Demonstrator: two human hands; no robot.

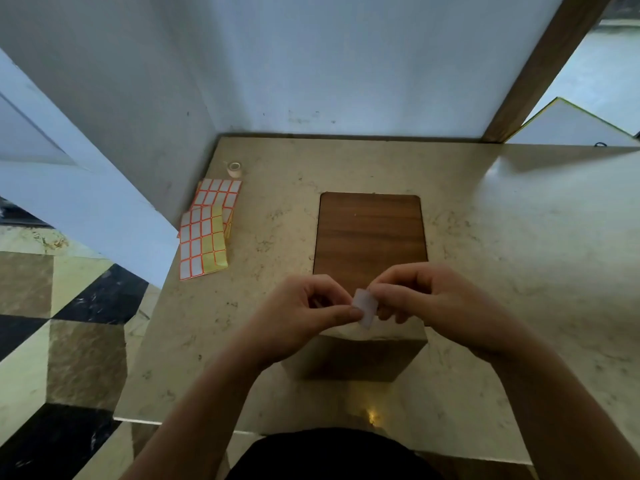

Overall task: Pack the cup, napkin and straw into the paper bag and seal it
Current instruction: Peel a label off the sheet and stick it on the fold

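— Paper bag (360, 358) is what I've got right under both hands, standing on the counter (502, 237) near the front edge, just in front of a dark wooden board (370, 233) set into the top. From my feed I look down on it, so I mostly see its shaded brown front face and a pale strip along the top.

— What are the hands doing?

— Left hand (308, 313) is curled, thumb and forefinger pinching the left edge of a small white sticker (364, 306). Right hand (429, 299) is curled too, fingertips closed on the sticker's right side. The sticker sits between them, just above the bag's top edge; I cannot tell whether it touches the bag.

— Can you see the cup, napkin or straw?

— I cannot tell where they are from this view.

— Anything else on the counter?

— At the far left, sheets of label stickers (207, 233) with orange borders, overlapping, the nearest one partly yellow where labels have been taken off. Behind them, near the wall, a small roll of tape (234, 168) stands on its side. Both lie well apart from the bag. Beyond the counter's left edge there is a tiled floor (69, 306) in black and beige.
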